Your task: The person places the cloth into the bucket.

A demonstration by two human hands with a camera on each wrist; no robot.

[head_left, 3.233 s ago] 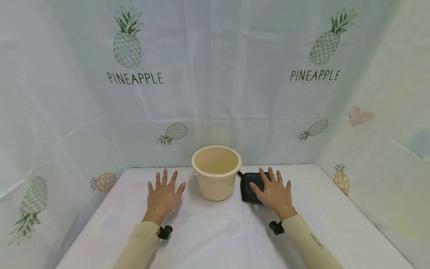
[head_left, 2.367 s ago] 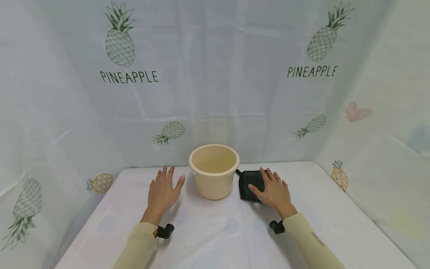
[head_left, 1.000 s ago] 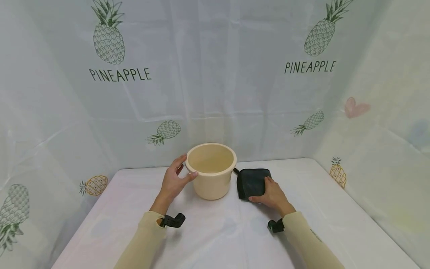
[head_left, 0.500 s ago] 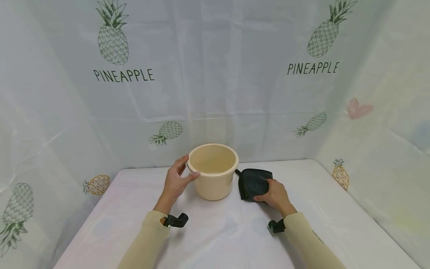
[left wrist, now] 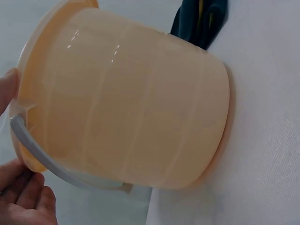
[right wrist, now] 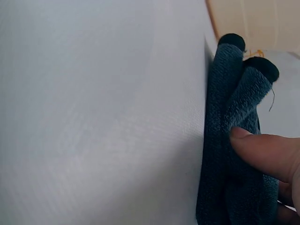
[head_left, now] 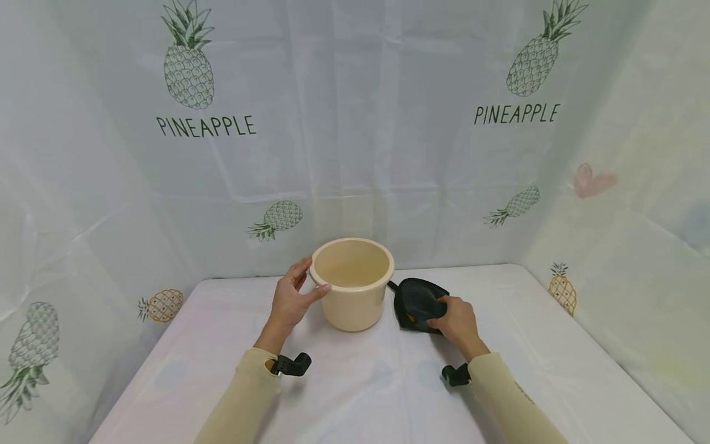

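Observation:
A cream plastic bucket (head_left: 355, 308) stands upright at the back middle of the table. My left hand (head_left: 288, 300) grips its left rim, thumb on the near side and fingers round toward the back. In the left wrist view the bucket's pale handle (left wrist: 51, 164) hangs down its side. Right of the bucket lies a dark folded cloth (head_left: 413, 299) with fuzzy teal fabric, black edging and a small loop. My right hand (head_left: 459, 320) pinches its right part, which bulges up. The thumb (right wrist: 267, 152) presses on a fold; most other fingers are hidden.
A white cloth covers the table (head_left: 355, 388). Close behind the bucket hangs a pineapple-print curtain (head_left: 355, 154), which also closes in both sides. Each wrist carries a small black camera (head_left: 294, 364).
Over the earlier frames, my spread left hand moved right to the bucket's rim. My right hand took hold of the cloth's edge; its top layer now bulges up. The bucket stayed put.

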